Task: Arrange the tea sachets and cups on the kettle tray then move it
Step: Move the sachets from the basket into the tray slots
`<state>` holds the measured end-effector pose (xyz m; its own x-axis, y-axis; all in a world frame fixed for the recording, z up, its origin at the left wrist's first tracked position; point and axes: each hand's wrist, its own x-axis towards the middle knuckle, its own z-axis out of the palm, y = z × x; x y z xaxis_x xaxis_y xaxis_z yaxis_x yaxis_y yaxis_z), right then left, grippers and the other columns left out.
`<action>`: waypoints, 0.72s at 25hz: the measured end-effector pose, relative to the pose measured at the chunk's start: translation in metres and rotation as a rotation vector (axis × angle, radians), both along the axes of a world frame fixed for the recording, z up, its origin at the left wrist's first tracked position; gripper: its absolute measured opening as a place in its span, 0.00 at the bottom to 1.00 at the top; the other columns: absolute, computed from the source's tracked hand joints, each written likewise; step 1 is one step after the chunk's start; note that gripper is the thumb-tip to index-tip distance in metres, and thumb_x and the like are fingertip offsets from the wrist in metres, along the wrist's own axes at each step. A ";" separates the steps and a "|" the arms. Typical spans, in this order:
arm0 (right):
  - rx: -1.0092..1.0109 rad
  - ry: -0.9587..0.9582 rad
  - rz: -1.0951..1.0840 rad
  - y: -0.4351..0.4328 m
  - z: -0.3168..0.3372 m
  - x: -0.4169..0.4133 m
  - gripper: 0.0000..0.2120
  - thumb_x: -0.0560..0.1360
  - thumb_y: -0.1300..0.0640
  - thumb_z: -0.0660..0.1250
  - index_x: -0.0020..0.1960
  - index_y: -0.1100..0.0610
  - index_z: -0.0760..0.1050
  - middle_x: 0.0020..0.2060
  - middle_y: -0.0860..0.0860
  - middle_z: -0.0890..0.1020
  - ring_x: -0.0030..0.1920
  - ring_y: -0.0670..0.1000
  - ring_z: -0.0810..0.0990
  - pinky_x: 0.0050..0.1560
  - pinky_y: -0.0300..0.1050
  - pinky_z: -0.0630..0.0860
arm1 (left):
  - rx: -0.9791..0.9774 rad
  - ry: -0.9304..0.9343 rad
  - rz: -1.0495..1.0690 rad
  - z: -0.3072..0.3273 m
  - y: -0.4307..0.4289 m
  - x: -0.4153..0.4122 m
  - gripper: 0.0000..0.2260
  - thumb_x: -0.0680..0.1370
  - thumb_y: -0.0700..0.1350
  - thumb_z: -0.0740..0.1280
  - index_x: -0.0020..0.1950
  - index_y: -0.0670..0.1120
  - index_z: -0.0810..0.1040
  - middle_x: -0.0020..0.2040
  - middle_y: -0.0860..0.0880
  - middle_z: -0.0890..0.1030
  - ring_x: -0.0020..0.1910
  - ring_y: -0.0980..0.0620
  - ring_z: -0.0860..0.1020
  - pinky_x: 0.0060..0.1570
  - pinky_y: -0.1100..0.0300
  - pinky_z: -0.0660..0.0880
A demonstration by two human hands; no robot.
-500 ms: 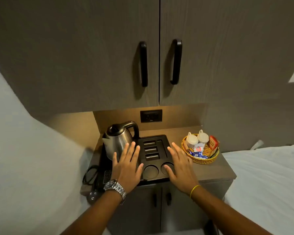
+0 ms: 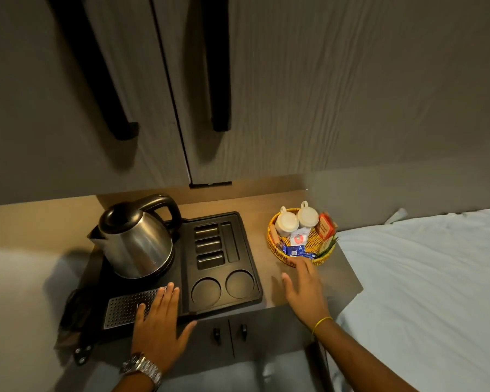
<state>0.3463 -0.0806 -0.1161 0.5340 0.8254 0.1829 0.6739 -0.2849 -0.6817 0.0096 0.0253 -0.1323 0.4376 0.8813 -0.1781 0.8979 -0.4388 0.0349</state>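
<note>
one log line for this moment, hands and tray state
left hand: flat on tray | right hand: open, reaching to basket | cups: in basket | tray slots: empty

A small brown countertop carries a black kettle tray on its left, reaching the near edge. To the right, near the far corner, sits a yellow woven basket, apart from the tray.
</note>
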 end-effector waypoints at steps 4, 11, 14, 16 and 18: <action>-0.035 0.028 -0.379 0.009 0.012 0.064 0.16 0.79 0.50 0.68 0.64 0.56 0.75 0.61 0.56 0.79 0.60 0.56 0.80 0.56 0.52 0.81 | 0.059 -0.003 -0.007 -0.005 0.002 0.002 0.43 0.74 0.73 0.43 0.76 0.44 0.68 0.76 0.42 0.69 0.73 0.41 0.71 0.65 0.34 0.69; 0.031 0.276 -0.728 0.035 0.025 0.096 0.19 0.75 0.48 0.72 0.60 0.56 0.74 0.56 0.57 0.82 0.50 0.57 0.84 0.39 0.39 0.75 | 0.109 -0.018 -0.029 -0.001 0.006 0.008 0.42 0.68 0.71 0.55 0.71 0.43 0.74 0.74 0.44 0.69 0.69 0.42 0.75 0.59 0.32 0.73; 0.033 0.405 -0.789 0.046 0.021 0.092 0.21 0.74 0.48 0.75 0.61 0.54 0.72 0.56 0.56 0.84 0.43 0.52 0.82 0.30 0.33 0.69 | 0.090 -0.031 -0.029 0.003 0.006 0.011 0.42 0.70 0.72 0.53 0.71 0.43 0.74 0.73 0.44 0.71 0.68 0.42 0.75 0.58 0.33 0.73; 0.028 0.459 -0.832 0.052 0.021 0.089 0.25 0.74 0.51 0.75 0.66 0.54 0.70 0.58 0.58 0.84 0.46 0.55 0.85 0.32 0.39 0.77 | 0.085 -0.037 -0.020 0.002 0.005 0.008 0.43 0.74 0.73 0.44 0.73 0.43 0.72 0.74 0.43 0.71 0.70 0.42 0.74 0.61 0.34 0.71; 0.027 0.470 -0.865 0.060 0.023 0.086 0.28 0.74 0.55 0.75 0.70 0.54 0.68 0.60 0.59 0.84 0.50 0.59 0.87 0.38 0.47 0.83 | 0.108 -0.046 -0.016 0.002 0.005 0.005 0.44 0.74 0.73 0.40 0.74 0.43 0.71 0.75 0.43 0.71 0.71 0.42 0.72 0.62 0.35 0.71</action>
